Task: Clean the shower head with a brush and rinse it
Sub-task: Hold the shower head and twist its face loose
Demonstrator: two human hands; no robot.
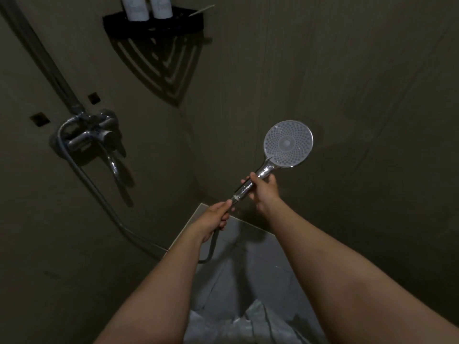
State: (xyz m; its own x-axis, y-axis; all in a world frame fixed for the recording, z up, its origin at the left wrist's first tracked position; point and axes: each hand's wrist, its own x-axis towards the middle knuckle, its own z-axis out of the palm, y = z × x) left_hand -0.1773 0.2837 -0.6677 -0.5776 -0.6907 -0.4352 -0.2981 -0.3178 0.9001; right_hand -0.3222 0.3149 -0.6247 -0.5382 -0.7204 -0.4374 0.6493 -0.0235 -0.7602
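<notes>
A round shower head (288,143) with a grey dotted spray face points toward me, held up in the corner of a dim shower stall. My right hand (265,192) is closed around its chrome handle just below the head. My left hand (216,219) grips the joint where the handle meets the grey hose (99,192). The hose loops down below my left hand and runs up left to the mixer. No brush is in view. No water comes out of the head.
A chrome mixer tap (92,132) with a spout sits on the left wall, with a riser pipe (44,58) above it. A black corner shelf (154,21) holds two white bottles (146,7) at the top. Pale floor tiles (248,256) lie below.
</notes>
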